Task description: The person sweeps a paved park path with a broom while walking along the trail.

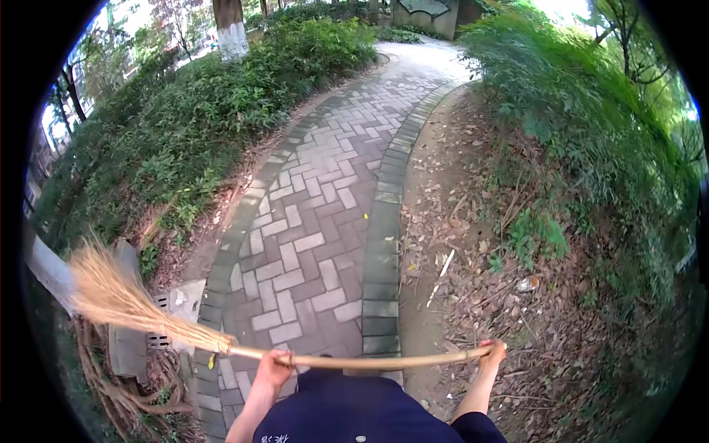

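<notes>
A straw broom [354, 362] lies crosswise in front of my body, with its pale bristles [118, 295] fanned out to the left, above the ground. My left hand [276, 366] is closed round the wooden handle just right of where the bristles are bound. At the far right end of the handle, my right hand [493, 353] is closed round it too. Both arms reach out from a dark blue shirt [354, 410].
A curving brick path [317, 244] runs ahead between dark stone edging [382, 258]. Dry leaves [473, 295] and a pale stick [441, 277] lie on the right-hand soil. Bushes [199, 125] line the left, beside a tree trunk [230, 33] painted white below. A drain grate [159, 341] sits lower left.
</notes>
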The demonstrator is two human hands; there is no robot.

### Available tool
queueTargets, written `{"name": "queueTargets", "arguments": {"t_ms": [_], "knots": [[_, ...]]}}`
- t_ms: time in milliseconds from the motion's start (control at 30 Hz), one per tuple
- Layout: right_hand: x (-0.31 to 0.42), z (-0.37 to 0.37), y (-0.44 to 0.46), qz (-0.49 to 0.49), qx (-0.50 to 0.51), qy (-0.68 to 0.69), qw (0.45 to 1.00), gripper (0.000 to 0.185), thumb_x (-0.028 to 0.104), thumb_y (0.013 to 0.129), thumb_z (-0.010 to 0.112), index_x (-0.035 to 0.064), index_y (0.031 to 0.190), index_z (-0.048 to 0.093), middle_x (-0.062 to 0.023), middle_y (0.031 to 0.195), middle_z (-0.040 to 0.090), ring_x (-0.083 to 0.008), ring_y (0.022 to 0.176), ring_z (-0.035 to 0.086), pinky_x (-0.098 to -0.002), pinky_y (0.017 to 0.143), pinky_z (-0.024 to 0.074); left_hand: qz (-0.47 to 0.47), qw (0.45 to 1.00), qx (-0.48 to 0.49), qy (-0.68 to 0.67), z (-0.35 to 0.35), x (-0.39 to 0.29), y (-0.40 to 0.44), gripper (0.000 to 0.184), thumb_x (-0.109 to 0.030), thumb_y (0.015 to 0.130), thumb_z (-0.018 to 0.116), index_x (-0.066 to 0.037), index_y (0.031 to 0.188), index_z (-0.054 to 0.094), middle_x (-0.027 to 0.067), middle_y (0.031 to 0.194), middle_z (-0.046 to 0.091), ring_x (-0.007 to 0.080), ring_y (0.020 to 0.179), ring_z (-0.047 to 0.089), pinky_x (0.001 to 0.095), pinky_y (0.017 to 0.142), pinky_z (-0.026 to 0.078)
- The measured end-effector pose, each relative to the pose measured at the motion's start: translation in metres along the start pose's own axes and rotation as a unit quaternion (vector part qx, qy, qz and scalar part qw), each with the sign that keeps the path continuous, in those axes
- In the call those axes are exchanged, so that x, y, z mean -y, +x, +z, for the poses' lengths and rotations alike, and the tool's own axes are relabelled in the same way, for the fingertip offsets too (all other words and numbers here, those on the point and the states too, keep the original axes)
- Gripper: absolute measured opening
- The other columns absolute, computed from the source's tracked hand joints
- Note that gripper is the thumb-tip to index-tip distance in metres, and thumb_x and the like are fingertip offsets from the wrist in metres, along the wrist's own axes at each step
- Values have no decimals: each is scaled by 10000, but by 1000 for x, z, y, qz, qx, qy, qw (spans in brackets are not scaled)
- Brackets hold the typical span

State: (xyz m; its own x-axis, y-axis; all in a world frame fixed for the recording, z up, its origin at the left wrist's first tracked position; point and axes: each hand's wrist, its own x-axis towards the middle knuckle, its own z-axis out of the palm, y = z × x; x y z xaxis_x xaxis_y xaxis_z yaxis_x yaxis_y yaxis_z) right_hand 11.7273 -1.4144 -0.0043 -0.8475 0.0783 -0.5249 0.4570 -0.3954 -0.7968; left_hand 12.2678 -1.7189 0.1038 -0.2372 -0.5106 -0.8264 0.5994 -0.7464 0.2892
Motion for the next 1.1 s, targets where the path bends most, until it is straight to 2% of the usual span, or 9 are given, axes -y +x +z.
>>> {"name": "queueTargets", "arguments": {"t_ms": [133, 233, 433, 567, 667, 733, 933, 1000, 1100], "knots": [[17, 90, 64, 43, 4, 92, 995, 149, 153, 792, 553, 71, 761, 432, -19, 576, 422, -151, 478, 416, -296, 434, 409, -43, 992, 75, -88, 144, -61, 72, 144, -132, 657, 564, -65, 644, 437, 83, 653, 479, 240, 669, 490, 384, 714, 434], [35, 163, 21, -72, -42, 70, 994, 150, 186, 817, 553, 88, 792, 442, 1, 602, 405, -124, 500, 400, -276, 434, 381, -102, 992, -47, -56, 208, -100, 199, 180, -141, 676, 546, -104, 602, 386, 50, 590, 436, 227, 586, 446, 350, 608, 415], [99, 227, -83, -303, -177, 50, 935, 200, 237, 746, 600, 91, 839, 498, -3, 726, 454, -112, 628, 441, -221, 560, 382, -257, 963, -22, 82, 428, -113, 351, 199, -93, 719, 497, -100, 598, 339, 41, 536, 375, 203, 520, 383, 380, 601, 408], [142, 326, -202, -450, -304, 78, 836, 185, 244, 766, 583, 123, 685, 470, 25, 614, 390, -97, 578, 396, -241, 527, 353, -346, 917, 118, 161, 578, -107, 411, 175, -61, 720, 554, -77, 638, 400, 51, 560, 403, 216, 542, 420, 402, 662, 434], [129, 408, -299, -585, -176, 100, 785, 201, 229, 792, 560, 116, 670, 447, 16, 620, 380, -90, 541, 373, -242, 512, 354, -461, 850, 200, 157, 663, -96, 457, 160, -53, 743, 572, -78, 649, 446, 42, 586, 464, 187, 589, 501, 349, 629, 460], [116, 520, -326, -652, -222, 139, 712, 171, 196, 809, 543, 111, 717, 427, 18, 611, 366, -69, 496, 348, -210, 454, 347, -398, 853, 231, 245, 715, -96, 456, 149, -61, 746, 592, -83, 667, 469, 35, 610, 494, 169, 620, 528, 335, 650, 471], [98, 648, -308, -729, -217, 54, 647, 128, 117, 801, 527, 38, 875, 460, -5, 579, 388, -82, 505, 404, -183, 474, 380, -475, 777, 186, 370, 771, -59, 581, 122, -70, 748, 566, -89, 680, 466, 32, 634, 500, 179, 633, 519, 335, 666, 459], [92, 671, -261, -669, -440, -23, 599, 263, 143, 813, 524, 1, 1020, 446, -23, 662, 459, -95, 583, 450, -192, 514, 386, -490, 747, 144, 426, 768, -66, 623, 106, -71, 741, 552, -87, 681, 465, 45, 640, 500, 202, 635, 521, 352, 661, 459], [126, 720, -173, -598, -400, 14, 694, 306, 157, 773, 576, 11, 1020, 470, -24, 615, 430, -98, 573, 425, -201, 534, 348, -513, 782, 116, 334, 763, -97, 672, 74, -91, 739, 561, -64, 739, 491, 79, 769, 517, 228, 790, 523, 418, 762, 450]]}}
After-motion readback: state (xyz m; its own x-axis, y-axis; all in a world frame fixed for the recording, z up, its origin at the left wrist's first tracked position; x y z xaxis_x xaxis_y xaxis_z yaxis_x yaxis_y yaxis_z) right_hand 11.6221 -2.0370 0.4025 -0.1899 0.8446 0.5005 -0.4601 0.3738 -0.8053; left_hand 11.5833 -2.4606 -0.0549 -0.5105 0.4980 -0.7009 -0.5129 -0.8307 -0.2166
